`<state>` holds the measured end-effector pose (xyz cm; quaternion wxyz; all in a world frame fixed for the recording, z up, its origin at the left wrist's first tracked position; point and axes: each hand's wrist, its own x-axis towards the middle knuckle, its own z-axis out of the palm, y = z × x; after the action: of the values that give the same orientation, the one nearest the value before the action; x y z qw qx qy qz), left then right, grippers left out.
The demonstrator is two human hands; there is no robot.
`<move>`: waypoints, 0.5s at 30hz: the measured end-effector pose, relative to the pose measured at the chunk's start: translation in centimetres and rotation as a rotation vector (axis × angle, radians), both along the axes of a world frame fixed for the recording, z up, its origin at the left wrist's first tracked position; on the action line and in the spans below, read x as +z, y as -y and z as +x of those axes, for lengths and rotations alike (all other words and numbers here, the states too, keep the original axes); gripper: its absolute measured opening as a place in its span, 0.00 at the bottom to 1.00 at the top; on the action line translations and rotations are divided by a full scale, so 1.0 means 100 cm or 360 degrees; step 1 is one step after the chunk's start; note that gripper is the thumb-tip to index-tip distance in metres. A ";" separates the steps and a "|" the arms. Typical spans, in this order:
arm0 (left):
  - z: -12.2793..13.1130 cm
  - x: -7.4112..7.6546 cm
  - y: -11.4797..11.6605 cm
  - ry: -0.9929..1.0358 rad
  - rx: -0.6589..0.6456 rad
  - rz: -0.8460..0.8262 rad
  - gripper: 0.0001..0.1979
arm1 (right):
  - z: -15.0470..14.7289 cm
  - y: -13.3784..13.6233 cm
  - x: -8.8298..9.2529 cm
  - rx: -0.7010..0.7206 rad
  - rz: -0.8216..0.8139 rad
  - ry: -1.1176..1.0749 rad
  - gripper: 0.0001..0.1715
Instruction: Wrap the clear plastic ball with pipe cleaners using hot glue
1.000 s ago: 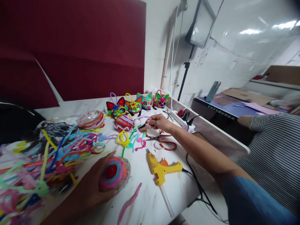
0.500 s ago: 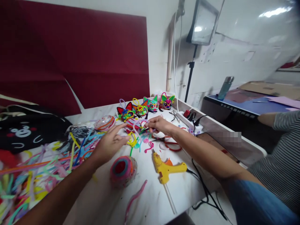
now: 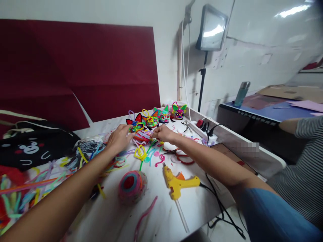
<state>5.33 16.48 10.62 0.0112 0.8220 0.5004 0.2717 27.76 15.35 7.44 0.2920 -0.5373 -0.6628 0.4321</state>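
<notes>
My left hand (image 3: 119, 137) reaches far over the table, its fingers drawn together on the left edge of a red-and-white striped wound piece (image 3: 141, 135). My right hand (image 3: 163, 133) meets it from the right, fingertips pinched on a thin lilac pipe cleaner (image 3: 137, 143) right by that piece. Just behind both hands stands a row of colourful cat-face figures (image 3: 151, 119). Nearer to me lie a round coiled ball (image 3: 131, 185), a yellow glue gun (image 3: 178, 183) and a loose pink pipe cleaner (image 3: 143, 216).
A heap of loose pipe cleaners (image 3: 37, 181) covers the table's left. Red-handled scissors (image 3: 183, 158) and a power strip (image 3: 205, 129) lie to the right, with a black cord over the edge. A black bear-face bag (image 3: 32, 148) sits far left. Another person's striped sleeve (image 3: 302, 127) is at right.
My left hand let go of the coiled ball, which stays on the table, and moved forward to the striped piece. My right hand shifted slightly left. The view tilted up.
</notes>
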 end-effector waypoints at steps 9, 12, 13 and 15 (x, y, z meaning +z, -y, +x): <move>0.013 -0.005 0.022 -0.0233 -0.0238 -0.0020 0.16 | -0.017 0.006 -0.005 0.0140 0.0262 -0.0043 0.15; 0.003 -0.008 0.021 -0.0261 -0.0237 0.0031 0.16 | -0.008 0.011 -0.007 0.0167 0.0335 -0.0147 0.09; 0.000 -0.010 0.021 -0.0273 -0.0238 0.0047 0.16 | -0.004 0.012 -0.008 0.0179 0.0347 -0.0178 0.10; -0.005 -0.013 0.022 -0.0301 -0.0240 0.0080 0.17 | 0.002 0.015 -0.008 0.0215 0.0342 -0.0228 0.12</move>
<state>4.80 14.29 9.31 -0.0362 0.8792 0.4291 0.2039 27.97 13.84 6.64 0.3645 -0.4248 -0.7174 0.4147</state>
